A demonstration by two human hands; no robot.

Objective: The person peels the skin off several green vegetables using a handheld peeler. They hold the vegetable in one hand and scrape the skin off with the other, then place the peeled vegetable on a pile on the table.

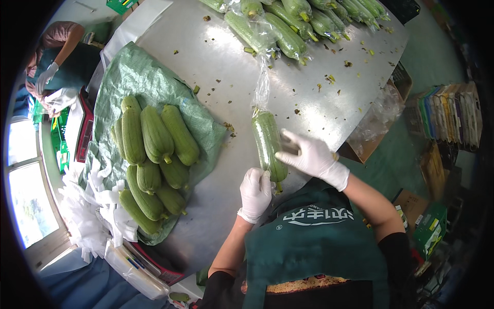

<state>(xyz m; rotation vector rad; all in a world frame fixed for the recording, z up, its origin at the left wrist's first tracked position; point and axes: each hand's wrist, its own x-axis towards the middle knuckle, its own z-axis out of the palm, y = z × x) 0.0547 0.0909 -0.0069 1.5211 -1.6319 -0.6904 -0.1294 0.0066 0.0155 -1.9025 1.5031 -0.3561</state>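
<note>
A green zucchini (269, 145) lies on the metal table in a clear plastic bag, whose twisted upper part (263, 83) stretches away towards the wrapped zucchinis. My left hand (255, 193), in a white glove, pinches the plastic at the near end of this zucchini. My right hand (308, 156), gloved too, is at its right side with the fingers spread; whether the fingertips touch it is unclear. Several unwrapped zucchinis (156, 135) are heaped on a green woven plastic sheet (135, 73) at the left. Zucchinis in clear film (287, 38) lie at the table's far side.
Plant scraps dot the metal table (231, 116). White foam strips (88, 208) hang at the left, near a red-edged device (84, 131). A cardboard box with clear plastic (370, 127) stands beyond the right edge. Another gloved person (58, 65) is at the upper left.
</note>
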